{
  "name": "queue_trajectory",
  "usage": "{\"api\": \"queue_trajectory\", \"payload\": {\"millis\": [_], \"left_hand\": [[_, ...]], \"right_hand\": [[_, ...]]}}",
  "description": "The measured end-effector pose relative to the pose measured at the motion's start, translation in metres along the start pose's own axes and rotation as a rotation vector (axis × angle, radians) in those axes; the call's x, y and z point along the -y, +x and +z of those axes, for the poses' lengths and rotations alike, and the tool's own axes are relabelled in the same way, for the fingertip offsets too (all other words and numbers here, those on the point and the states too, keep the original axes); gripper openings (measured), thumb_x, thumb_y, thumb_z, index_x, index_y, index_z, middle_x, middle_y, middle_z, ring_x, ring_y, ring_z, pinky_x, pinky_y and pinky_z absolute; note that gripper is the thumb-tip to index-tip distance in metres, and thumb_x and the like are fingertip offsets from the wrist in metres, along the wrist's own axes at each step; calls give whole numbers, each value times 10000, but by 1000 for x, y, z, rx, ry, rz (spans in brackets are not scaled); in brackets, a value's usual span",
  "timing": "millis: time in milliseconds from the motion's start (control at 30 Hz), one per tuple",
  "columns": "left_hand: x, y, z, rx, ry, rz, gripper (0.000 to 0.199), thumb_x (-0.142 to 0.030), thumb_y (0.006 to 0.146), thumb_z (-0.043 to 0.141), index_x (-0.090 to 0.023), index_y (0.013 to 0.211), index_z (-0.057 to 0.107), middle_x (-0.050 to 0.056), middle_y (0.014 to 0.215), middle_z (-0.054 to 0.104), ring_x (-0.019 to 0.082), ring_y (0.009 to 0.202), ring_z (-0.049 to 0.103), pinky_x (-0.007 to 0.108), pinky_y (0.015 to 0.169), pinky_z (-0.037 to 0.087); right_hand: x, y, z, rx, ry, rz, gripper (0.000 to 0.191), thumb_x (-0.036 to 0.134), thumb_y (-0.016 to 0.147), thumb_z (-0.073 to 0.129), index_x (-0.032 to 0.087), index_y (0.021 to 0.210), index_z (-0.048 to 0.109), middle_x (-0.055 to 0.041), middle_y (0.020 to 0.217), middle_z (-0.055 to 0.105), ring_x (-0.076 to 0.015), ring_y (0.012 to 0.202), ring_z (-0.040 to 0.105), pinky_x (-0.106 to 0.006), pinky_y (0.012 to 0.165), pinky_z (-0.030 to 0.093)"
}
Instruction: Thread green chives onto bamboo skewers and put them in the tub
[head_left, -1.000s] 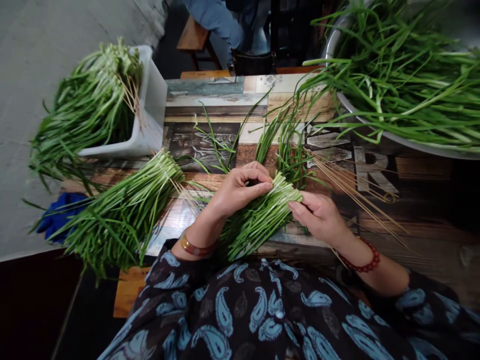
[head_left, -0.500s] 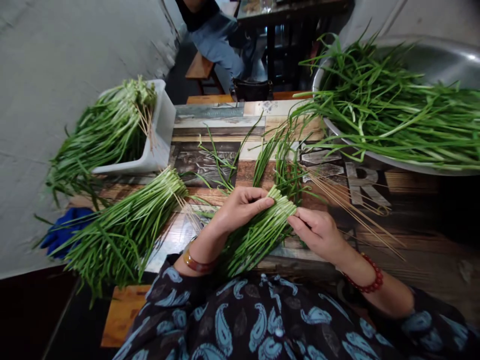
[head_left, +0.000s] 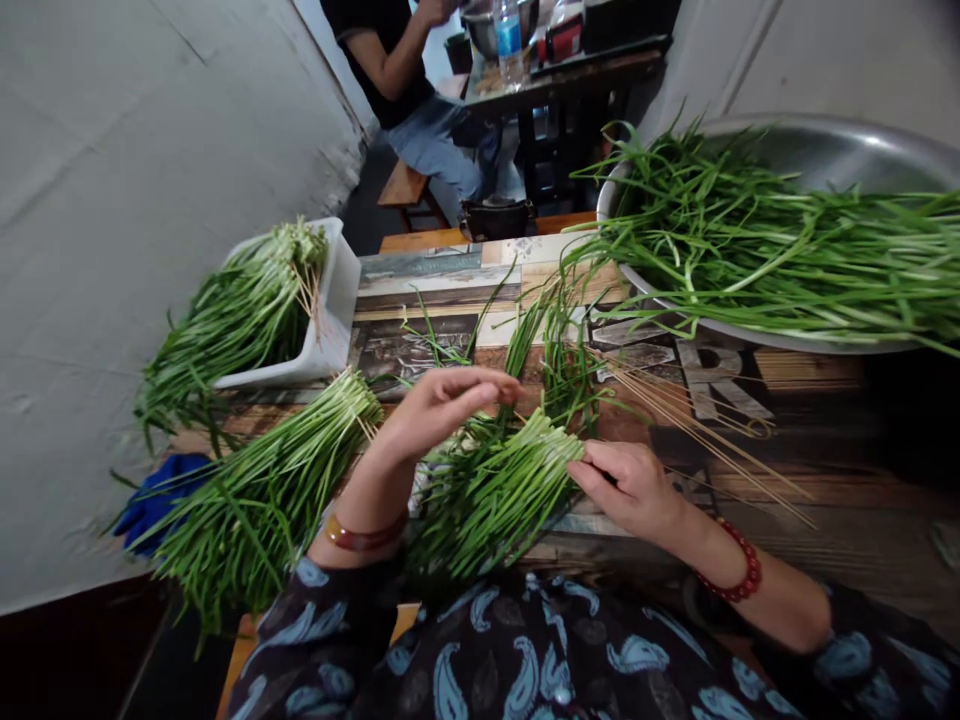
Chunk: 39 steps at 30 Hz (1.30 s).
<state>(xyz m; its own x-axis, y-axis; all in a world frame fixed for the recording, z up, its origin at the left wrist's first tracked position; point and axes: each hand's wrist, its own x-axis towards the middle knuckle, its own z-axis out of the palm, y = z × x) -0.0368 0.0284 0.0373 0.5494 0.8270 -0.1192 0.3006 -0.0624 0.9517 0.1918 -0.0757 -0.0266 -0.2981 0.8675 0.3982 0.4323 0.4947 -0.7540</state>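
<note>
A bunch of green chives (head_left: 517,480) lies before me, its pale cut ends lined up at the top in a row. My right hand (head_left: 626,485) pinches the right end of that row; whether a stick is between the fingertips is hidden. Raised just above the left end, my left hand (head_left: 446,410) has its fingers stretched out and holds nothing. A thin stick tip seems to poke out under its fingers. To the left lies another chive bunch (head_left: 292,480), with thin sticks at its cut ends. Loose chives (head_left: 562,370) lie just beyond my hands.
Bamboo skewers (head_left: 682,425) fan out on the patterned table (head_left: 420,285) at right. A large metal basin (head_left: 840,135) of chives stands back right, a white bin (head_left: 341,290) of chives back left. A blue glove (head_left: 161,500) lies far left. Another person (head_left: 390,75) sits beyond.
My left hand has let go of the chives' cut ends and lifted to the left, its fingers straightening. My right hand keeps its pinch. The view has tilted up slightly.
</note>
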Motion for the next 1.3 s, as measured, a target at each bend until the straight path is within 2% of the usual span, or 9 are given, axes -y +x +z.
{"api": "queue_trajectory", "payload": {"millis": [133,267,400,500,600,867,967,1067,1300], "left_hand": [[8,48,-10,-101,430,68,282,-364,909,573,-145,971,738,91,943,762,191,872,686,303,803,517],[24,94,12,-186,972,9,273,-335,873,638,-133,1054,678,143,1079,701,252,980,655,349,862,489],[37,111,24,-196,1148,-60,394,-380,851,661,-114,1132,592,191,1199,621,292,1091,600,366,889,480],[44,108,15,-143,1140,-75,195,-165,859,555,-137,1045,605,145,1107,656,248,1058,601,333,896,468],[45,95,2,-142,1154,-85,247,-45,803,481,-160,972,619,128,1050,668,237,1011,608,321,858,464],[26,39,-26,-286,1175,-54,239,-118,845,486,-217,1012,627,84,1001,713,247,912,648,316,742,435],[31,26,-30,-204,1257,-55,234,-130,861,499,-208,1031,639,90,1033,700,247,930,651,324,775,451],[41,23,-29,-80,1286,-84,262,-175,842,584,-191,1094,652,107,1094,672,255,985,643,339,841,473],[35,50,-17,-200,1134,57,247,-213,908,523,-143,1064,701,132,1113,669,249,1033,618,361,952,462]], "right_hand": [[0,-2,2,-25,17,-26,369,178,958,470,223,621,328,49,545,376,-94,495,378,-265,521,274],[-4,-1,6,-47,18,-46,367,178,960,468,223,626,320,53,549,372,-91,499,398,-257,538,280],[-6,0,8,-67,21,-43,376,185,962,465,221,622,309,58,543,360,-88,493,385,-254,533,272],[-5,-1,8,-65,17,-55,370,189,968,464,219,623,334,52,549,382,-91,505,398,-259,543,276],[-3,-2,7,-57,8,-61,364,189,972,456,220,622,363,46,547,402,-99,510,408,-266,546,282],[-2,-4,9,-70,-1,-76,364,208,978,443,223,620,377,34,545,430,-106,504,418,-268,539,290],[-2,-5,9,-61,-3,-65,367,214,974,454,223,615,376,35,543,428,-107,503,420,-266,538,294],[-1,-5,7,-51,6,-68,367,203,968,460,224,615,364,39,543,416,-105,502,416,-267,536,288],[-1,-5,7,-48,35,-59,377,184,959,475,228,612,336,47,537,386,-101,488,391,-274,527,272]]}}
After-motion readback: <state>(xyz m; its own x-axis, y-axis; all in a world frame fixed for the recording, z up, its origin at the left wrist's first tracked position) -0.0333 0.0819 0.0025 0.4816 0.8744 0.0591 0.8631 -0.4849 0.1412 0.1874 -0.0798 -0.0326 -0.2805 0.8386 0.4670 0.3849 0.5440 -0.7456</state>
